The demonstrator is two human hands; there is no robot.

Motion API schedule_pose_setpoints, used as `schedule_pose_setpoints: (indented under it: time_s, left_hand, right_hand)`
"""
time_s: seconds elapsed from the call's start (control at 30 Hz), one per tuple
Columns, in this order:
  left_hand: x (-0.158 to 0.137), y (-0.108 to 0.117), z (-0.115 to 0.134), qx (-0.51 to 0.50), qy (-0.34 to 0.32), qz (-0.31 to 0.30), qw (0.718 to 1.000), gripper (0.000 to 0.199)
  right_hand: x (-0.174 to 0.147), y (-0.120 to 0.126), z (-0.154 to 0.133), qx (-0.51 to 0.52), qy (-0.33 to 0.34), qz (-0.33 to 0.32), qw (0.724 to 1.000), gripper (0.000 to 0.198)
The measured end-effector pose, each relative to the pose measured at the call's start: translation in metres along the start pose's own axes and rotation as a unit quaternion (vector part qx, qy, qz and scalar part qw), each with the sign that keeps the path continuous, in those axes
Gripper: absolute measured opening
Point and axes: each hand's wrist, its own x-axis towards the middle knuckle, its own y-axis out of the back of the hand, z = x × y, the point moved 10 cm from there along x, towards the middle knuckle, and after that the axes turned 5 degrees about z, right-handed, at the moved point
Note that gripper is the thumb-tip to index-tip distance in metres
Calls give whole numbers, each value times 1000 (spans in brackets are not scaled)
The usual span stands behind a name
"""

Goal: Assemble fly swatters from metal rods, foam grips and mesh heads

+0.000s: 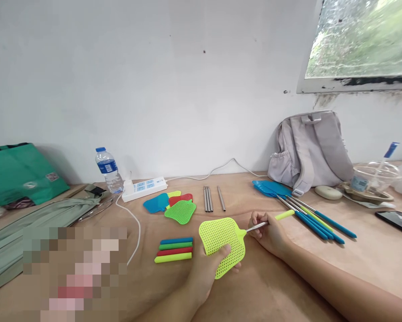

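A yellow-green fly swatter is held between both hands over the table. My left hand (209,268) grips its perforated head (222,232), thumb on top and fingers underneath. My right hand (269,232) is closed around the thin metal rod (256,226), and the yellow-green handle (284,215) sticks out beyond it. Left of the hands lie blue, green, red and yellow handle tubes (175,252) in a row. Behind are loose swatter heads (180,211) in several colours, with metal rods (208,199) and one separate rod (222,198) beside them.
Several swatters (308,219), mostly blue, lie to the right near a grey backpack (313,152). A white power strip (145,188) with a cable and a water bottle (109,170) stand at the back left. A phone (397,222) rests far right; a green bag (23,174) sits far left.
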Motion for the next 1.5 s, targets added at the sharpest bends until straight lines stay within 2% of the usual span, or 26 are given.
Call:
schedule_pose_setpoints:
  time_s: [0.3,0.43,0.77,0.97,1.1,1.17,1.23,1.3,1.37,1.43,1.5]
  left_hand:
    - [-4,-12,-9,22,22,-72,997,56]
    - [-4,-12,-10,34,20,-83,996,58]
    - [-8,-12,-17,52,32,-99,993,59]
    - [-5,-11,-15,41,34,-102,993,56]
    - [-2,-16,-14,8,62,-132,989,54]
    - [-1,-18,-13,-3,67,-137,988,54]
    - [0,-17,-11,-11,63,-130,990,53]
    - [1,-16,-11,-15,58,-123,991,50]
    - [-1,-17,-12,-14,57,-127,990,44]
    - [-3,-19,-12,-13,55,-135,989,39]
    - [-4,-20,-12,-11,55,-137,989,37]
  right_hand:
    - [-7,-13,10,-83,-32,-49,995,26]
    - [-11,-17,15,-94,-55,-64,992,28]
    - [-21,-33,16,-86,-58,-109,989,26]
    - [-22,-30,16,-125,-50,-112,985,26]
    - [-16,-20,19,-178,-71,-87,978,28]
    - [-12,-15,19,-170,-94,-72,978,29]
    - [-6,-8,12,-132,-91,-49,986,29]
    - [3,7,-5,-89,-45,0,995,27]
    - [10,31,-29,-70,36,76,994,24]
    - [12,57,-52,-89,116,150,978,25]
    - [12,75,-66,-128,163,197,958,30]
